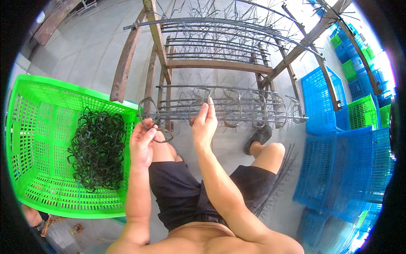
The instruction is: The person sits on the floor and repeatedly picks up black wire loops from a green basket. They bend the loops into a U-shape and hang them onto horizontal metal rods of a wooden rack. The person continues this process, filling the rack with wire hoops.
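The dark looped piece (140, 109) is in my left hand (143, 142), beyond the green basket's right edge; whether it is 1 piece with 2 loops or 2 separate pieces, I cannot tell. At least 4 similar hung loops (241, 109) are on the lower rods of the rack (220, 64), and a large tangled pile (99, 148) lies in the green basket (67, 204) at left, so I judge the work to be only partway along.

My left hand pinches the piece between thumb and fingers, palm turned up. My right hand (204, 127) reaches farther, forearm slanting up and left, forefinger extended at the rods; I cannot tell whether its fingertips grip anything. Blue crates (321, 169) stand at right.
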Motion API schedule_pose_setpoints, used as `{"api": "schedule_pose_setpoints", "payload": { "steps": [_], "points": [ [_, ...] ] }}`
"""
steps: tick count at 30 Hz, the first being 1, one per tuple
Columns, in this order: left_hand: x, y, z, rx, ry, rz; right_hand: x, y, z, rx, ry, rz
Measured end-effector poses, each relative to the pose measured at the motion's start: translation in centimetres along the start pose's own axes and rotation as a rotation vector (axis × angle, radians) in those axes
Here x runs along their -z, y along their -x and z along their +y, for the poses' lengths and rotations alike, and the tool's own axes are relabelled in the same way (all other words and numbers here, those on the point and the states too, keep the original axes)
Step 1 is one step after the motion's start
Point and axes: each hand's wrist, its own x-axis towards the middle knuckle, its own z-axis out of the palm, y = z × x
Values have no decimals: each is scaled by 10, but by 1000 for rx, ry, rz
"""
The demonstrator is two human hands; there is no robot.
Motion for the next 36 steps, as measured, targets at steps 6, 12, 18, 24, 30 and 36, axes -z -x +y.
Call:
{"api": "schedule_pose_setpoints", "payload": {
  "steps": [6,12,18,24,30,36],
  "points": [
    [9,16,-1,50,-20,-64,-6,8,1,46,163,-2],
    [15,25,-3,-12,-174,-99,12,-3,7,86,194,-37],
    [25,25,-3,-12,-272,-100,34,1,-5,-28,69,-258],
    [12,13,34,-88,-635,-512,55,50,-76,773,654,-554],
    [13,-29,32,-463,-529,-92,35,30,-39,429,333,-869],
    [2,-54,-7,4,-537,-16,-41,48,17,129,-112,-76]
  ]
}}
